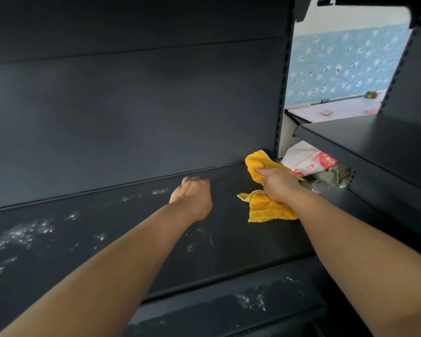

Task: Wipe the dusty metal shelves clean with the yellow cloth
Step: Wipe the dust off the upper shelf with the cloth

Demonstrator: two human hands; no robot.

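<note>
The right hand point(278, 182) grips the yellow cloth point(265, 205) at right centre of the frame, on the metal shelf point(107, 215). The left hand point(192, 197) rests relaxed and empty. Dust patches point(24, 233) lie leftward, at lower left, nearer the left hand.

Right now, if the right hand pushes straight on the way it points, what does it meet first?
Likely the back panel, near its seam with the shelf. The right hand grips the cloth, whose bunched end leads. Depth is unclear.
</note>
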